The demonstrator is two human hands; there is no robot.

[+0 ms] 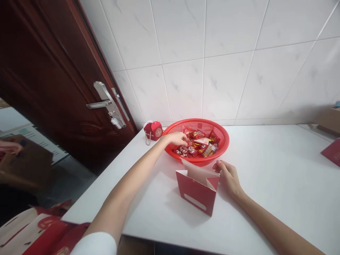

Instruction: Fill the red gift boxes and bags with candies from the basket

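Observation:
My left hand (179,139) reaches over the left rim of a red plastic basket (224,143). Its fingers are bent and pinched at a red wrapped candy among several other wrapped candies (202,141); the fingertips are partly hidden. In front of the basket stands a red paper box (196,193), upright, with its top flaps apart and a pale inside showing. My right hand (230,177) is at the box's right upper edge, fingers curled against it; the box hides part of the grip.
A small red gift box (153,131) with a rope handle stands left of the basket by the wall. A brown door (66,71) is at the left, beside another person's hand (10,146). Red and white packaging (39,230) lies lower left. A cardboard box (329,118) sits far right.

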